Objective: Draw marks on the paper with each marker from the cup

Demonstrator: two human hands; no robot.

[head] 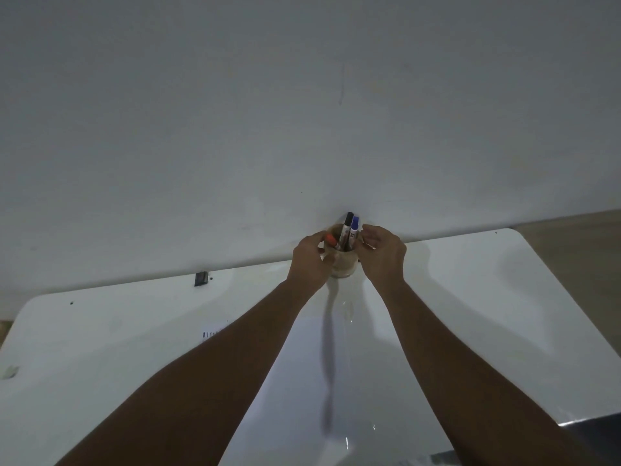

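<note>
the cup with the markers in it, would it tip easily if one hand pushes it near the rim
Probably yes. The cup looks small and clear, likely light, and the black marker and blue marker stick up well past its rim, raising its weight. The white table looks glossy, so a low push may slide it instead.

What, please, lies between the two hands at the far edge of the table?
In the head view, the cup stands between the left hand and right hand, holding black, blue and orange markers.
</note>
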